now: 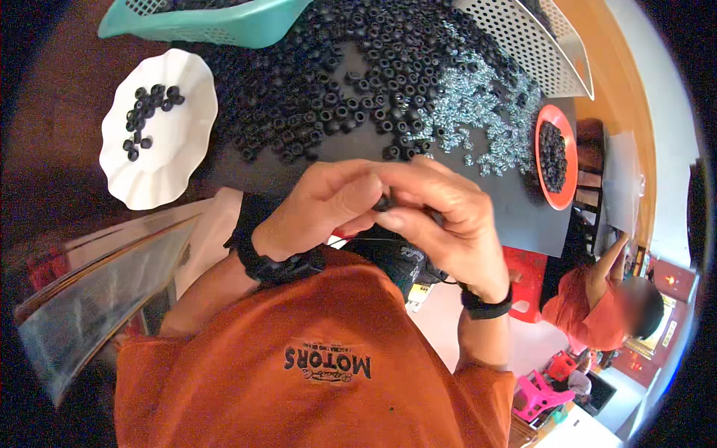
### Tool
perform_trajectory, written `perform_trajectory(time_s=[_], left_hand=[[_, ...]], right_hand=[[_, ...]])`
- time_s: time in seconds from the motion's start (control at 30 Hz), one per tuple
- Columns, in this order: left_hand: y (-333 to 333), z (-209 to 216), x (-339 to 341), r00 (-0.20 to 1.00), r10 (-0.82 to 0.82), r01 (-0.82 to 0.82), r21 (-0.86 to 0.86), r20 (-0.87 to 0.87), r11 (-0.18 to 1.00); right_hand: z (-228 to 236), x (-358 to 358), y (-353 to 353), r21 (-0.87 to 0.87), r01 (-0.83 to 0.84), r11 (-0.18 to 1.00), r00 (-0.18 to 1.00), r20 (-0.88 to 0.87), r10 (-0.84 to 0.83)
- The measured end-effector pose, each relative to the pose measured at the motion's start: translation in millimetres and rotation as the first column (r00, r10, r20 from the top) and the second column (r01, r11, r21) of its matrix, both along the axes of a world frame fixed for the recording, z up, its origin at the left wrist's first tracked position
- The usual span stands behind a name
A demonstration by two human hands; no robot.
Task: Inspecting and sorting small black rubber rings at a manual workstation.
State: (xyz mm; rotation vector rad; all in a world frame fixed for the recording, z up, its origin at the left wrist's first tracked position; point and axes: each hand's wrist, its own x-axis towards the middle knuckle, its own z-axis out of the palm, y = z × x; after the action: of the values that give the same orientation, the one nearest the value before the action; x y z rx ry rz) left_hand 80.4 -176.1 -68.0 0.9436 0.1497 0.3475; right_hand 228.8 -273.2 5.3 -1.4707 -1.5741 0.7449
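Left hand [317, 200] and right hand [448, 216] meet just in front of the person's chest, over the near edge of the dark table [526, 216], with fingertips drawn together around one small black ring [384, 203]. Both are closed on it: the left thumb lies across from the left side, its tip beside the ring, while the right thumb points inward just below. The right hand arches, knuckles raised and fingers bent toward the left; the left hand is turned inward, its back up, with some fingertips hidden behind the thumbs. How the grip is shared between them cannot be told. Elbows are bent and both forearms angle up and inward, a black watch [280, 263] on the left wrist and a black band [485, 304] on the right. Beyond the hands spreads a heap of black rings [299, 112], with silver pieces [478, 101] to its right, partly mixed in. A white plate [187, 153] at left bears a few more rings, and a red dish [543, 119] at right holds many. Behind the heap stand a teal basket [231, 28] and a white basket [523, 45].
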Motion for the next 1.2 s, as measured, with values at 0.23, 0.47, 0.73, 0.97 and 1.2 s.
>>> perform_trajectory(time_s=[0.23, 0.47, 0.73, 0.97, 1.2], left_hand=[[-5, 0, 3, 0.994, -0.069, 0.077, 0.092, -0.087, 0.993], [-3, 7, 4, 0.983, -0.091, 0.120, 0.184, -0.160, 0.976], [-2, 14, 4, 0.955, -0.079, 0.127, 0.155, -0.285, 0.980], [2, 13, 5, 0.965, -0.066, 0.145, 0.307, -0.254, 0.941], [1, 7, 6, 0.967, -0.059, 0.149, 0.365, -0.248, 0.919]], right_hand=[[2, -11, -20, 0.026, 0.197, 0.980, 0.979, 0.058, -0.198], [35, 86, -77, -0.026, 0.774, 0.633, 0.621, 0.229, -0.750], [14, 182, -104, -0.055, 0.763, 0.645, 0.583, 0.491, -0.648], [20, 104, -12, -0.197, 0.290, 0.936, 0.799, 0.589, -0.124], [-9, 95, 42, -0.192, 0.148, 0.970, 0.722, 0.692, 0.027]])
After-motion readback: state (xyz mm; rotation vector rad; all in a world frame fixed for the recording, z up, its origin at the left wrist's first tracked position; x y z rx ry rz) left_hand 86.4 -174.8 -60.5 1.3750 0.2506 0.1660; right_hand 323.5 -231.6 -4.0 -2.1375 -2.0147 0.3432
